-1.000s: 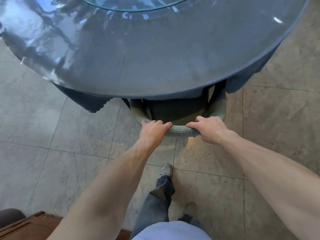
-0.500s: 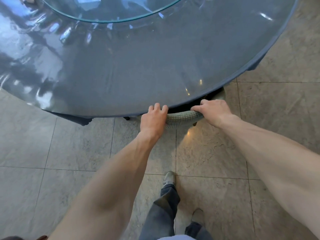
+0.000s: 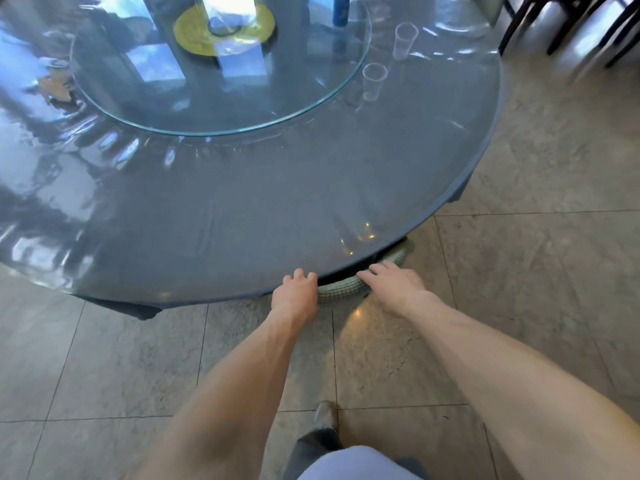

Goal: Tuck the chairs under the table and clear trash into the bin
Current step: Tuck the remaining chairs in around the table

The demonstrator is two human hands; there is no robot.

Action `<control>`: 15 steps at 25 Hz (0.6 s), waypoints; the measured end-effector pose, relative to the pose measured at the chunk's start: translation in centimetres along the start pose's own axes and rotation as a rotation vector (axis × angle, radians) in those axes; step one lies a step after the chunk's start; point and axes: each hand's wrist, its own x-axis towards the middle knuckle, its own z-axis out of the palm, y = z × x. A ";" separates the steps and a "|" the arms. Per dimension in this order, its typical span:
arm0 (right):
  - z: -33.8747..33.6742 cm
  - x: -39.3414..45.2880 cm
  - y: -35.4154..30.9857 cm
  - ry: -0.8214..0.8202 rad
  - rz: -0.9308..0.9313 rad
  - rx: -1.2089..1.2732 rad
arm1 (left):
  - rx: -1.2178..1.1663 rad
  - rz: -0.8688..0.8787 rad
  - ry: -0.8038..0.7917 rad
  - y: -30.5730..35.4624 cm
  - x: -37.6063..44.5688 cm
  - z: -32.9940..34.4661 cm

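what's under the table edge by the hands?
A woven chair back, only its curved top rail showing past the table rim. Left hand grips it; right hand rests on it. Seat and legs are hidden by the tabletop and cloth.

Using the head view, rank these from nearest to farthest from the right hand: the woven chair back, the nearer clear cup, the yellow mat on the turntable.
From the right hand:
1. Woven chair back, directly under its fingers at the table edge.
2. Nearer clear cup, up the table, beside the glass turntable's right rim.
3. Yellow mat, at the turntable's centre, farther and leftward.
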 end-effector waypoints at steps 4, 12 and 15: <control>-0.9 -1.7 2.1 -0.043 -0.050 0.055 | 0.034 -0.003 -0.093 2.1 0.6 -1.2; -3.0 -3.6 13.8 -0.076 0.001 0.102 | 0.021 0.038 -0.187 10.3 3.2 -4.9; -4.0 -4.3 21.0 -0.096 0.010 0.095 | -0.007 0.043 -0.229 14.7 5.3 -6.9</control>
